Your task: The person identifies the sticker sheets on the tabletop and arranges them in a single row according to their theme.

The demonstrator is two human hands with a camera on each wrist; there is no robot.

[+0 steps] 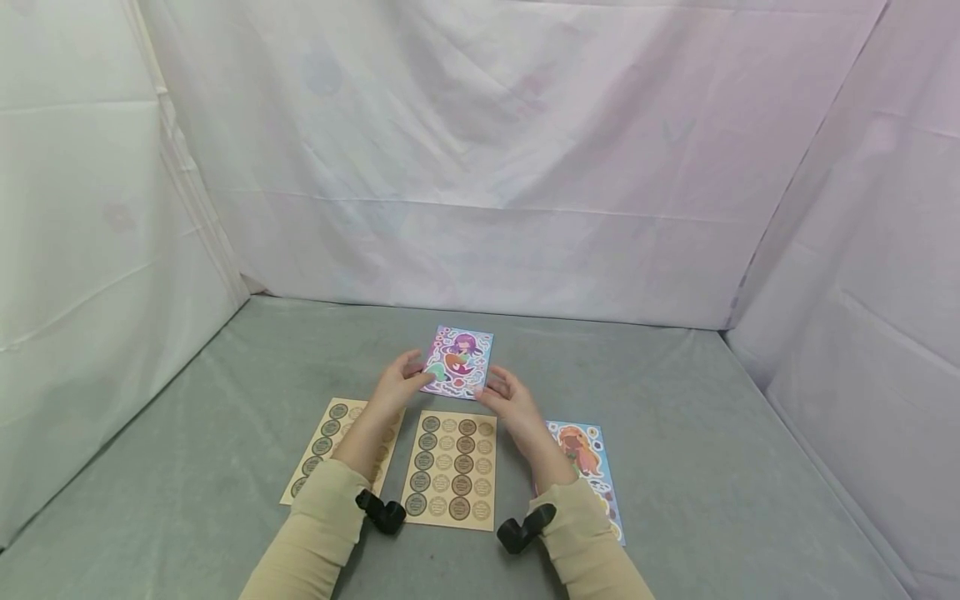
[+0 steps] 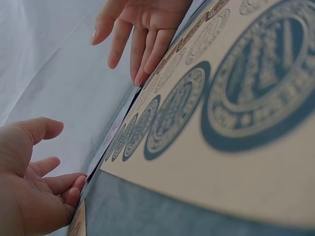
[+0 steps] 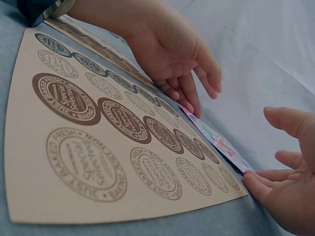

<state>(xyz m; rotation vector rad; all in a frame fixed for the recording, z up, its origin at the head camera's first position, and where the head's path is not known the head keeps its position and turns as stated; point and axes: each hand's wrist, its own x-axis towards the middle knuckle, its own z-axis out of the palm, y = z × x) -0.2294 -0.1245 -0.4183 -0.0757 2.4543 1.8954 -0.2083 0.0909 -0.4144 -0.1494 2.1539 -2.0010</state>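
A sticker sheet with a purple-haired mermaid (image 1: 463,360) lies on the grey cloth beyond the other sheets. At its left edge is my left hand (image 1: 394,390), fingertips touching the side and thumb raised in the left wrist view. My right hand (image 1: 517,412) touches the lower right corner with its fingertips; its thumb (image 3: 283,118) stands up, away from the paper. Between my forearms lies a tan sheet of round label stickers (image 1: 452,467). A second tan label sheet (image 1: 311,467) is partly hidden under my left forearm.
Below my right forearm, partly covered, lies another sticker sheet with an orange-haired figure (image 1: 583,450). Grey cloth (image 1: 675,450) covers the work surface. White fabric walls (image 1: 480,167) stand behind and on both sides. Black wrist cameras (image 1: 384,512) sit on both sleeves.
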